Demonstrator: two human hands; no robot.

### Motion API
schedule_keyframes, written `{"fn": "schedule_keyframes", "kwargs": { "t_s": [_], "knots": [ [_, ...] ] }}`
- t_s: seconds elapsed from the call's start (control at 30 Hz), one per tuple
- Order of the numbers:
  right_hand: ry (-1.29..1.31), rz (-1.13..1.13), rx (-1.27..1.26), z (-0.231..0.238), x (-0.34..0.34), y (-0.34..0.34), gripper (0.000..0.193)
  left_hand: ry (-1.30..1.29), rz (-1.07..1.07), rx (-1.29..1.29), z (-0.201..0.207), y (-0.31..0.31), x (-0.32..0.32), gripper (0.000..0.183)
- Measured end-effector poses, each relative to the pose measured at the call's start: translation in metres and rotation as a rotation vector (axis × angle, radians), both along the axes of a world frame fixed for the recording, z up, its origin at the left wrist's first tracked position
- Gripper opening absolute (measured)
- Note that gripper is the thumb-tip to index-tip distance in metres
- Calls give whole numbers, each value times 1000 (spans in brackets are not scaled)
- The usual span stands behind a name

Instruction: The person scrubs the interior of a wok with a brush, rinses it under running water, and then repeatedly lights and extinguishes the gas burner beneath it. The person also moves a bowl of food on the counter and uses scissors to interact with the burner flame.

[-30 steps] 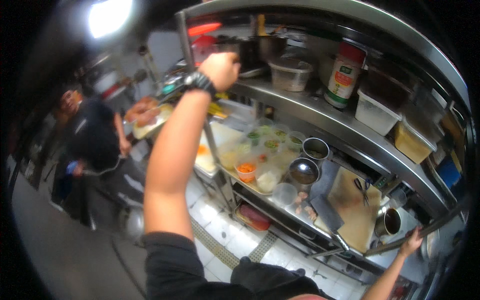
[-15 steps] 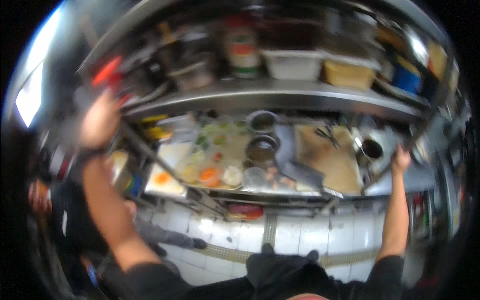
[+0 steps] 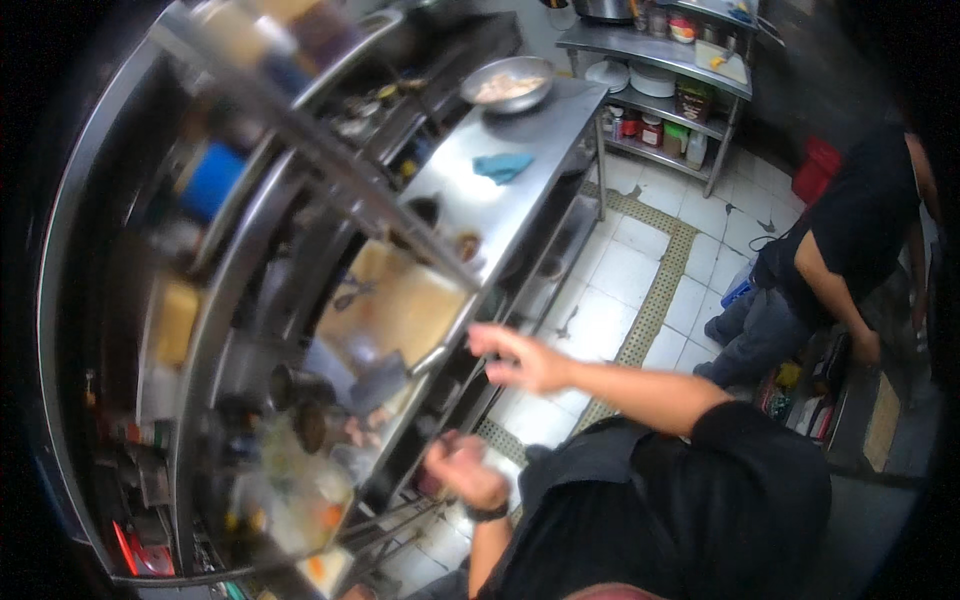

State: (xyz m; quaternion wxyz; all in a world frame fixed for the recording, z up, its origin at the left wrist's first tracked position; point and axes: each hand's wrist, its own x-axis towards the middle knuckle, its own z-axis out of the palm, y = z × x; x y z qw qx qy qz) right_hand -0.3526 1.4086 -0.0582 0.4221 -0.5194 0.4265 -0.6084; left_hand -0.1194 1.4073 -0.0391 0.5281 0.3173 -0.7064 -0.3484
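Cleaver (image 3: 379, 386) lies a bit left of the frame's middle, handle (image 3: 429, 360) pointing up and right, near the right hand (image 3: 520, 362). Left hand (image 3: 466, 470) is farther. Both look empty, fingers loose.

The right hand (image 3: 520, 360) is held out with its fingers parted, the right forearm (image 3: 640, 392) stretching leftward across behind it. Near it but not touching, the blurred left hand (image 3: 468, 472) has loosely curled fingers, the left forearm (image 3: 491, 550) below it.
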Motion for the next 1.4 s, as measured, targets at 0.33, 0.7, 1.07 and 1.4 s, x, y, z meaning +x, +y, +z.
{"fn": "schedule_keyframes", "kwargs": {
  "t_s": [0.33,0.7,1.07,1.4],
  "knots": [
    [-231,-546,493,-37,-165,144,28,-920,-834,0,-43,40,-240,36],
    [-614,-825,705,-100,-340,152,32,-956,-372,-194,-77,-99,-388,42],
    [305,-878,827,-36,-573,43,39,-1011,-433,-184,-73,-210,-659,66],
    [523,-658,706,-47,-782,-58,33,-1333,-443,107,-43,-241,-792,63]
  ]
}}
